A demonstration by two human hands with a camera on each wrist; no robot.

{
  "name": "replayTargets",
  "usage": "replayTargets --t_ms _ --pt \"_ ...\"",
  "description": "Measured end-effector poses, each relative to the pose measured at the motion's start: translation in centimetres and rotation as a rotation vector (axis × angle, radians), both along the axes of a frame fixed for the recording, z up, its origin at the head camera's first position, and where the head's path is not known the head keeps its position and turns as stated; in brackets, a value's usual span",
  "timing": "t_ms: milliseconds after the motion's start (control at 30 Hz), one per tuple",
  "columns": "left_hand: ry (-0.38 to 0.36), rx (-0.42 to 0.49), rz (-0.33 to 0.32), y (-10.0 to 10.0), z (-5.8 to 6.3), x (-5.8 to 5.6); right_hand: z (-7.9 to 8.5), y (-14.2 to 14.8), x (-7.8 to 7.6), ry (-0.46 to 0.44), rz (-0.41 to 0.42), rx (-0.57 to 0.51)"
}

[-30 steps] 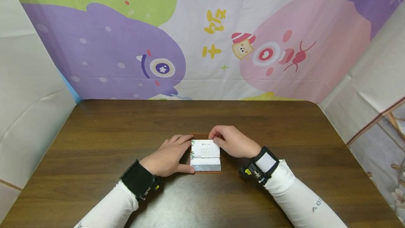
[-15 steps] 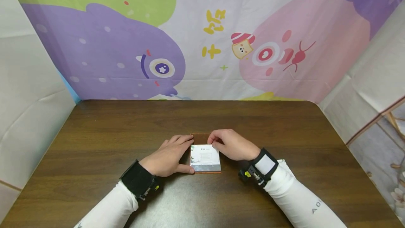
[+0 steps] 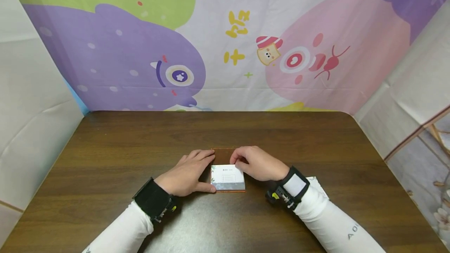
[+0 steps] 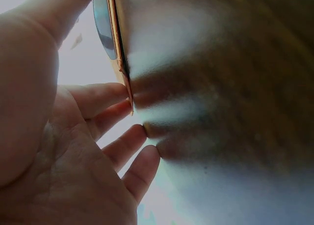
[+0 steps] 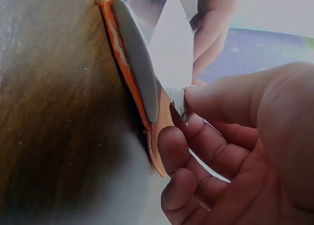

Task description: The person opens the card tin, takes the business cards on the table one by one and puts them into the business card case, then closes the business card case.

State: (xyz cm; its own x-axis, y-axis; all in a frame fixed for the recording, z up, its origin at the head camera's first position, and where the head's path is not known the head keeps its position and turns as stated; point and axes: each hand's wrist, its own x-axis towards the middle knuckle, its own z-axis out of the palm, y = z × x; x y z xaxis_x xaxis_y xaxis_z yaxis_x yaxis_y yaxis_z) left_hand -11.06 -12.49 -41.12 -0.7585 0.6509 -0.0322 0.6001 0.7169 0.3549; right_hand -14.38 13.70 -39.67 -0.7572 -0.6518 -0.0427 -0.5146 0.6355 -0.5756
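A: Going L to R, what's the L hand [image 3: 186, 173] doing?
B: Spreading wide, gripping nothing. Thumb's touching the near-L corner of the brown holder [image 3: 222, 156]; index tip's resting at its far-L corner. IMO it should be pressing just enough to stop any skidding.
A: Where's the holder sitting?
B: Lying approx. midway btwn the surface's [image 3: 140, 139] L & R edges, well apart from the far edge. Near edge isn't showing.
A: And the white card [image 3: 226, 171]?
B: Lying over the holder, its lower part apparently running behind the grey pocket [image 3: 229, 186]. R wrist view's showing it angling up off the holder at the gripped end.
A: R hand [image 3: 261, 163]?
B: Holding narrow: thumb & index are pinching the card's far edge nr its R corner. Step's looking like working the card along the pocket. Best be guiding it parallel to the holder's sides, pinching lightly, staying low so it isn't buckling or snagging.
A: Risk?
B: Prob. twisting, b/c the grip's sitting off-centre.
A: Anything further R?
B: Another white piece [image 3: 320, 186], peeking past the R sleeve [image 3: 335, 214], lying btwn the holder & the surface's R edge.
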Motion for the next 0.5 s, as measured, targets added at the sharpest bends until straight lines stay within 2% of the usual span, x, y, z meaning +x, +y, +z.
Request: replayTargets --t_ms 500 --pt "-0.009 -0.017 0.005 0.03 0.18 0.04 -0.28 0.05 0.52 0.024 0.027 0.031"
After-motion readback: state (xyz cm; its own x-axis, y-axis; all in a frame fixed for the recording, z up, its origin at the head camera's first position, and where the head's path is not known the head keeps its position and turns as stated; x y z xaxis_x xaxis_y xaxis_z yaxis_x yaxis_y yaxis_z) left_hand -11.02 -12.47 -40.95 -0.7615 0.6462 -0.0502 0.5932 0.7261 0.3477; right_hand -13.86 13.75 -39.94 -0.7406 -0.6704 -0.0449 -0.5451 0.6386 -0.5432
